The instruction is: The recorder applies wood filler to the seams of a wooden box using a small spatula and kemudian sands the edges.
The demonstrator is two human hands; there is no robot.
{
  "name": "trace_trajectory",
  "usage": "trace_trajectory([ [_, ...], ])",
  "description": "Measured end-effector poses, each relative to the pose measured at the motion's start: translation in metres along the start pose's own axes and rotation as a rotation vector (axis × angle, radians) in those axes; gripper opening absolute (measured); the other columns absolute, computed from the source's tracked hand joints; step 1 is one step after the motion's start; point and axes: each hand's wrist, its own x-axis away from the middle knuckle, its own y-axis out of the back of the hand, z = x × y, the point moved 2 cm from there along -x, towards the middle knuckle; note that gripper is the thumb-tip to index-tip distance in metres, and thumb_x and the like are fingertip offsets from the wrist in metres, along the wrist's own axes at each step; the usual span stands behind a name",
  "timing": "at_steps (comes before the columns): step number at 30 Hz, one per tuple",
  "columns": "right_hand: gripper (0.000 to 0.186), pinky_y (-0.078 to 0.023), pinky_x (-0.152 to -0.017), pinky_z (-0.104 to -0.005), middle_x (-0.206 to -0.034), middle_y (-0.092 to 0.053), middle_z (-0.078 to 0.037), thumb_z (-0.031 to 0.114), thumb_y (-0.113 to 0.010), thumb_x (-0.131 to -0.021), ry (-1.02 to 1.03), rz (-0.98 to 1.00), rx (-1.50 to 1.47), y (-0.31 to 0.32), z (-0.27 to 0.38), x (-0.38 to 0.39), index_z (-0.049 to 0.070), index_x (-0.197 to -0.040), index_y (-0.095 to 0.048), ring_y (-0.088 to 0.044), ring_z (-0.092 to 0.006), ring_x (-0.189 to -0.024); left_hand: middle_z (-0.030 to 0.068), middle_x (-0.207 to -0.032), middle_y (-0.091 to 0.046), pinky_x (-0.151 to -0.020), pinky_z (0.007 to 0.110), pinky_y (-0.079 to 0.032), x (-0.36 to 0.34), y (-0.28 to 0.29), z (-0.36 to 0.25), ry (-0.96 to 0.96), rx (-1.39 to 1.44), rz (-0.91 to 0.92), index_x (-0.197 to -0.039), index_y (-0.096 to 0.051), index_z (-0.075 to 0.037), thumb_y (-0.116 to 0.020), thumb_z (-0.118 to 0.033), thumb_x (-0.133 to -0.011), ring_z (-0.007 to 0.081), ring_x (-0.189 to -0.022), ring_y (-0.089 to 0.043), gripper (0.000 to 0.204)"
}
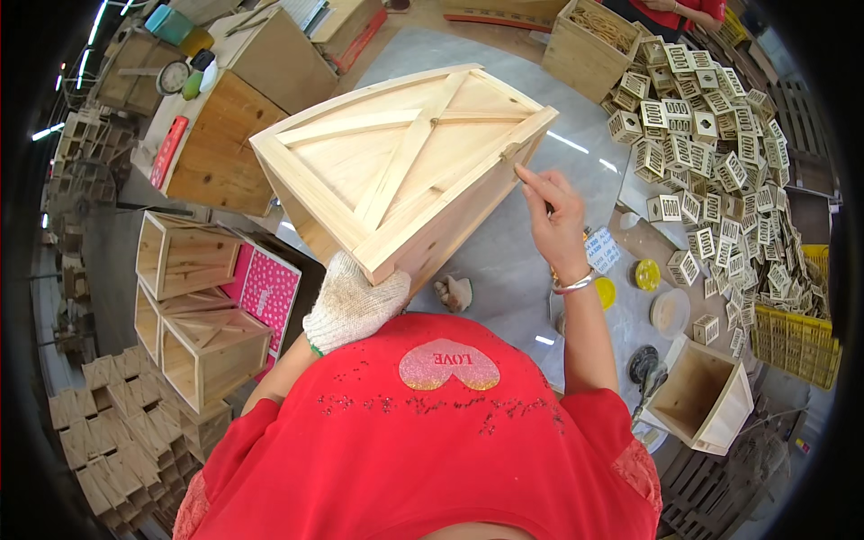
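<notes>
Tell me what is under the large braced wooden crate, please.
Around the crate, the grey tabletop shows, and the gloved left grip holds its near corner; whatever lies directly beneath is covered.

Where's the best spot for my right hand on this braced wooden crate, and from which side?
Probably mid-length on the right rail of the wooden crate, coming from the right: that long, straight edge is exposed, the gloved left hand supports the near corner, and the right hand is close.
</notes>
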Motion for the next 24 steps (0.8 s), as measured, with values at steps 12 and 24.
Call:
trace_trajectory([
  [12, 0.029, -0.044, -0.062, -0.028, -0.086, -0.06, -0.008, -0.001, -0.063, -0.094, 0.034, -0.092, -0.002, -0.009, -0.007, 0.006, 0.005, -0.122, -0.073, -0.054, -0.0169, -0.069, 0.0243, -0.081, -0.069, -0.07, 0.041, -0.056, -0.001, -0.001, 0.0, -0.001, -0.001, -0.038, -0.101, -0.067, 0.007, -0.066, -0.018, -0.081, 0.0354, -0.077, -0.071, 0.033],
  [24, 0.033, -0.045, -0.062, -0.0284, -0.088, -0.058, -0.009, -0.003, -0.065, -0.093, 0.076, -0.2, -0.017, -0.022, -0.008, 0.017, 0.005, -0.124, -0.072, -0.055, -0.0167, -0.071, 0.0232, -0.077, -0.069, -0.067, 0.039, -0.055, -0.002, -0.004, -0.005, -0.057, -0.011, -0.051, -0.098, -0.067, 0.008, -0.065, -0.017, -0.081, 0.0348, -0.072, -0.071, 0.03],
])
